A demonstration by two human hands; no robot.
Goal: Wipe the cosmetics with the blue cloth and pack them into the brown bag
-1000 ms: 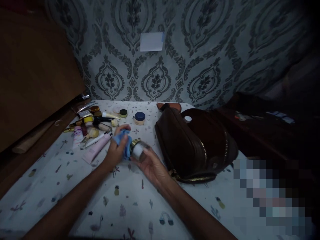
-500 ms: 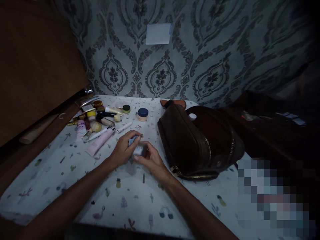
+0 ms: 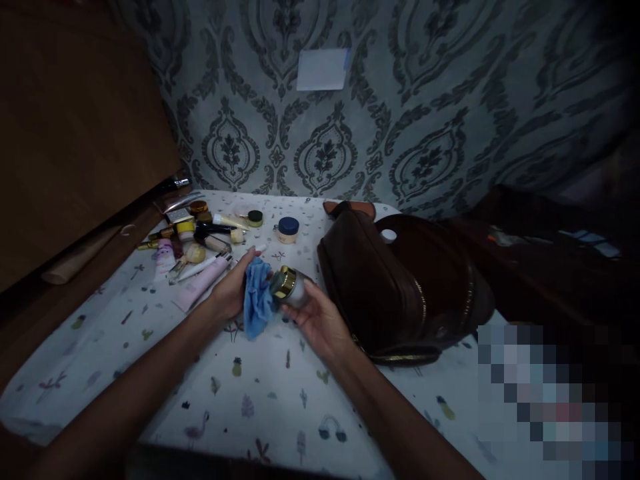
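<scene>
My left hand (image 3: 233,285) grips a crumpled blue cloth (image 3: 259,300), which hangs down from its fingers over the table. In my right hand (image 3: 320,319) is a small jar (image 3: 297,291) with a pale body and a gold band, tilted so its dark greenish top points left. That top is close against the cloth; I cannot tell whether they touch. Left of my hands lies a pink tube (image 3: 203,283) among several other cosmetics. A jar with a dark blue lid (image 3: 289,230) stands upright farther back.
A dark brown leather bag (image 3: 380,293) lies on the right, a small white cap (image 3: 389,235) on it. The patterned white tablecloth (image 3: 270,407) covers the table. A wooden cabinet (image 3: 85,120) rises at the left, and a patterned wall (image 3: 325,147) stands behind.
My hands have moved apart. The cloth, mostly hidden in my left hand before, now hangs in full view. The jar has turned, showing its gold band and top.
</scene>
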